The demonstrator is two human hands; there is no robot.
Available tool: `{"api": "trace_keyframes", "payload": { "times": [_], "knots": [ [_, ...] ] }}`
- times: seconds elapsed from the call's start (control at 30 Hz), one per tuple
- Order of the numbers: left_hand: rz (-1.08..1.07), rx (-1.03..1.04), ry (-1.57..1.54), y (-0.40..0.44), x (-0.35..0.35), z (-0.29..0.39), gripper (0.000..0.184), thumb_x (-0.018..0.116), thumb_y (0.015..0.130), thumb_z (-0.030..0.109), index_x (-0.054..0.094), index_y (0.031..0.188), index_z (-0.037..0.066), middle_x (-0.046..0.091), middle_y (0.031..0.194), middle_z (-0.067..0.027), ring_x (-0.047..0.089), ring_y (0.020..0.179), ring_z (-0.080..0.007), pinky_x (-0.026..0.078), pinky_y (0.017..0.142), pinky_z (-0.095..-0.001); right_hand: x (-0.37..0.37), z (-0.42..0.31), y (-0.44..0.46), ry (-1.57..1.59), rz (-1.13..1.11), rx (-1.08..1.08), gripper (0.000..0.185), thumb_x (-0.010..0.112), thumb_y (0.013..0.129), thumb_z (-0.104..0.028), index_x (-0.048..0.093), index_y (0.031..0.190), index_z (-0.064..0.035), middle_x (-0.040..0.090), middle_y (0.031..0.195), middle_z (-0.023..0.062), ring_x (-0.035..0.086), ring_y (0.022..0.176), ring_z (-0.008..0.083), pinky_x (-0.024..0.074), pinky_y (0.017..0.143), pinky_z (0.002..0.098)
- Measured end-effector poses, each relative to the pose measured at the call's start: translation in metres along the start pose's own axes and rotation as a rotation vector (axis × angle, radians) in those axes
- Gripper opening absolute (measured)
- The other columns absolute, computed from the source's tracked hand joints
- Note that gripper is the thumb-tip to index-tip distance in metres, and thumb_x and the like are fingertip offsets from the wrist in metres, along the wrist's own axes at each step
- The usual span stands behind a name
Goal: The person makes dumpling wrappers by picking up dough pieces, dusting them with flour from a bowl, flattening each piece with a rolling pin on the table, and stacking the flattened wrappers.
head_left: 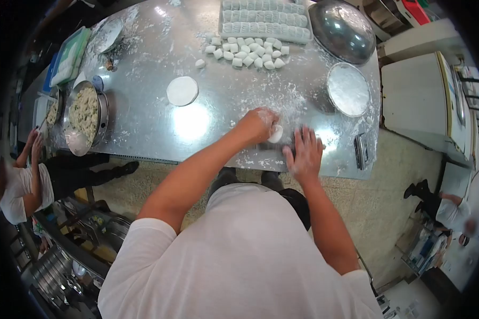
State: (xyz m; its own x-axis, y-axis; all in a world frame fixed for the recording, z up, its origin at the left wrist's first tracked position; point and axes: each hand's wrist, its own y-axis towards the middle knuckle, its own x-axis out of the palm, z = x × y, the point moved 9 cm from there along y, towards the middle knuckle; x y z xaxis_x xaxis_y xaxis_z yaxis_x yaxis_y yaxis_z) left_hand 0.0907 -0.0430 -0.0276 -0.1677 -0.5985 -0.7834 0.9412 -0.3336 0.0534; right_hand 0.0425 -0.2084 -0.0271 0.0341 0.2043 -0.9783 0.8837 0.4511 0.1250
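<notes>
My left hand is curled with its fingers closed at the edge of a small white dough disc on the floured steel table. Just right of the disc, my right hand lies palm down, fingers stretched and spread. Between the hands, near the table's front edge, is a dark smear; whether it is a tool or a reflection I cannot tell. Farther back lie a flat stack of round dough wrappers, a single dough piece and a cluster of cut dough pieces.
At the back stands a tray of dumplings beside an upturned metal bowl. A round container of flour and a metal scraper-like object sit at right. At left is a bowl of filling, near another person.
</notes>
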Motion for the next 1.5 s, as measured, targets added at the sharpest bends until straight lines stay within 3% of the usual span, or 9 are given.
{"api": "trace_keyframes", "payload": {
  "times": [0.17, 0.3, 0.57, 0.77, 0.9, 1.03, 1.2, 1.43, 1.5],
  "knots": [
    [-0.248, -0.294, -0.136, -0.013, -0.005, 0.002, 0.019, 0.064, 0.09, 0.017, 0.066, 0.1, 0.001, 0.069, 0.104, -0.0216, 0.064, 0.104, -0.0389, 0.049, 0.095, -0.0479, -0.007, -0.001, 0.076, -0.088, -0.068, 0.14, 0.072, 0.055, 0.094, -0.051, 0.046, 0.15, -0.0073, 0.039, 0.156, 0.0249, 0.036, 0.145, 0.0416, 0.0257, 0.118, 0.0568],
    [0.099, -0.122, -0.031, 0.011, -0.024, -0.001, 0.023, 0.064, 0.09, 0.018, 0.067, 0.105, 0.001, 0.069, 0.102, -0.0208, 0.064, 0.102, -0.0388, 0.048, 0.096, -0.0468, -0.007, 0.011, 0.118, -0.08, 0.044, 0.194, 0.071, 0.045, 0.099, -0.054, 0.041, 0.152, -0.0062, 0.036, 0.157, 0.025, 0.029, 0.149, 0.0402, 0.0223, 0.121, 0.0531],
    [-0.272, -0.417, -0.283, -0.02, -0.002, -0.009, 0.032, 0.066, 0.091, 0.024, 0.068, 0.112, 0.0, 0.07, 0.106, -0.0194, 0.065, 0.105, -0.038, 0.048, 0.097, -0.0468, -0.008, -0.01, 0.0, 0.012, 0.004, 0.021, 0.068, 0.065, 0.087, -0.045, 0.054, 0.143, -0.006, 0.045, 0.152, 0.0222, 0.043, 0.14, 0.0407, 0.0351, 0.109, 0.0522],
    [0.126, -0.199, -0.094, 0.009, -0.021, -0.008, 0.031, 0.065, 0.091, 0.024, 0.068, 0.113, 0.001, 0.069, 0.114, -0.02, 0.064, 0.108, -0.0389, 0.049, 0.097, -0.0458, -0.008, 0.009, 0.128, -0.058, 0.114, 0.162, 0.068, 0.054, 0.096, -0.049, 0.05, 0.146, -0.0038, 0.041, 0.154, 0.0242, 0.036, 0.144, 0.0399, 0.0288, 0.117, 0.0554],
    [-0.238, -0.151, 0.069, 0.017, -0.003, 0.002, 0.029, 0.065, 0.091, 0.022, 0.068, 0.111, 0.002, 0.069, 0.108, -0.0198, 0.064, 0.107, -0.0393, 0.049, 0.096, -0.0474, -0.003, -0.002, 0.069, -0.037, 0.014, 0.102, 0.07, 0.059, 0.093, -0.046, 0.049, 0.146, -0.0025, 0.04, 0.155, 0.0244, 0.036, 0.145, 0.0397, 0.0289, 0.116, 0.055],
    [-0.182, -0.251, -0.181, -0.01, -0.003, -0.002, 0.029, 0.064, 0.09, 0.021, 0.066, 0.112, 0.002, 0.069, 0.105, -0.0208, 0.064, 0.106, -0.0402, 0.049, 0.096, -0.0477, -0.012, -0.016, 0.0, 0.004, 0.001, 0.035, 0.069, 0.064, 0.089, -0.043, 0.051, 0.144, -0.0024, 0.041, 0.154, 0.0243, 0.039, 0.143, 0.04, 0.0304, 0.114, 0.0552],
    [0.099, -0.141, -0.037, 0.001, -0.018, -0.001, 0.027, 0.062, 0.092, 0.02, 0.068, 0.111, 0.001, 0.069, 0.107, -0.0202, 0.064, 0.104, -0.0395, 0.049, 0.095, -0.0475, -0.006, 0.0, 0.113, -0.089, 0.054, 0.134, 0.07, 0.055, 0.095, -0.049, 0.047, 0.148, -0.0037, 0.038, 0.156, 0.0251, 0.036, 0.144, 0.0409, 0.0254, 0.118, 0.057],
    [0.004, -0.074, 0.016, 0.005, -0.016, -0.001, 0.025, 0.062, 0.091, 0.02, 0.067, 0.108, 0.002, 0.069, 0.104, -0.0201, 0.066, 0.099, -0.0391, 0.05, 0.092, -0.048, -0.002, -0.007, 0.037, -0.013, -0.084, 0.088, 0.071, 0.058, 0.093, -0.048, 0.049, 0.146, -0.002, 0.039, 0.155, 0.0265, 0.037, 0.144, 0.0411, 0.0267, 0.116, 0.0582],
    [-0.134, -0.344, -0.198, -0.013, -0.01, -0.011, 0.024, 0.062, 0.088, 0.018, 0.067, 0.105, 0.002, 0.07, 0.104, -0.0204, 0.065, 0.102, -0.039, 0.051, 0.093, -0.0473, -0.006, -0.009, 0.017, -0.008, -0.047, 0.054, 0.071, 0.059, 0.092, -0.048, 0.049, 0.146, -0.0023, 0.039, 0.155, 0.0265, 0.037, 0.144, 0.041, 0.0269, 0.116, 0.0585]
  ]
}}
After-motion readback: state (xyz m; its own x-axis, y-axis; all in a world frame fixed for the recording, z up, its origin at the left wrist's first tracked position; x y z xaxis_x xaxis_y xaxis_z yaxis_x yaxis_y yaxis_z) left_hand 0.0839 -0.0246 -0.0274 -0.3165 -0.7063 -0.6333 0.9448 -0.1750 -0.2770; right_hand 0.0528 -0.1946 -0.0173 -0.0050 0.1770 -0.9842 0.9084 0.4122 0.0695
